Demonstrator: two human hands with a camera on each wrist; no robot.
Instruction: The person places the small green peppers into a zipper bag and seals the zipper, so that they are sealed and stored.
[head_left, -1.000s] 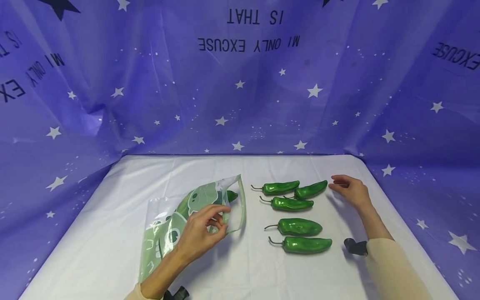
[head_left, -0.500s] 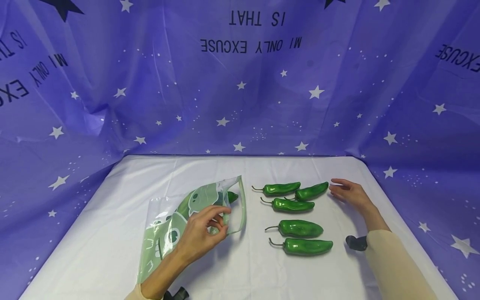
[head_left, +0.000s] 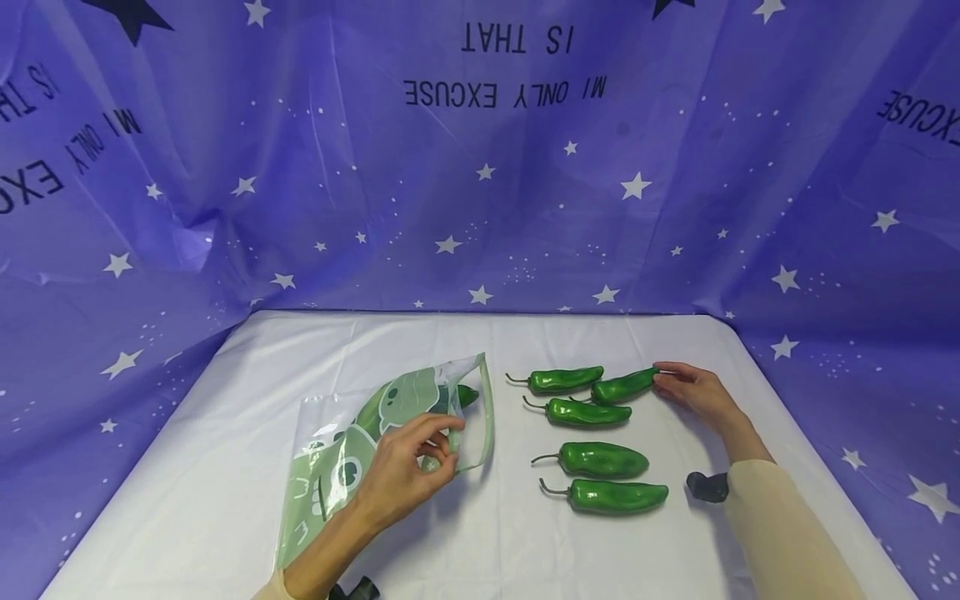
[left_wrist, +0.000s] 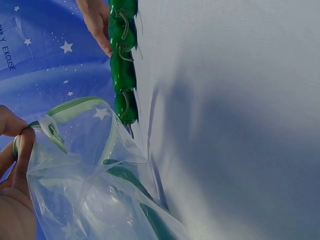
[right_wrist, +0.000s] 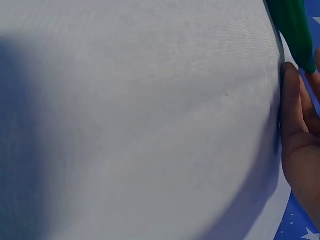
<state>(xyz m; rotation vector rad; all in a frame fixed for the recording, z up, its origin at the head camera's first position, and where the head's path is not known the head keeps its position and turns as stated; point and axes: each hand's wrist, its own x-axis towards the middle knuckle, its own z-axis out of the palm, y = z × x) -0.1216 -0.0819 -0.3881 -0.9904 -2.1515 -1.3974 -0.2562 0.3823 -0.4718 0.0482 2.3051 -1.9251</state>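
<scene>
Status?

Left hand (head_left: 408,462) pinches the rim (left_wrist: 75,108) of the clear, green-print bag (head_left: 408,400), mouth gaping to the right. Bagged pepper (head_left: 467,395) is inside, tip showing at the opening.

And the other side?

Right hand (head_left: 701,396) is at the pointed end of the tilted pepper (head_left: 624,386). Right wrist view: thumb on one side of the tip, a finger on the other. Can't tell if that's a pinch or just contact.

What else is out?

Four more on the white cloth (head_left: 487,550): back pepper (head_left: 565,381) and middle pepper (head_left: 588,412) close beside the tilted one, then fourth pepper (head_left: 603,459) and front pepper (head_left: 618,497) nearer the person. Stems face the bag.

So which step?

My read: pick-up for bagging. It's not lifted yet.

Next move calls for?

Firm pinch, then up before left, since its stem lies between the back and middle ones. Left hand should hold the mouth wide. The one inside sits close to the opening, so it may need nudging deeper.
</scene>
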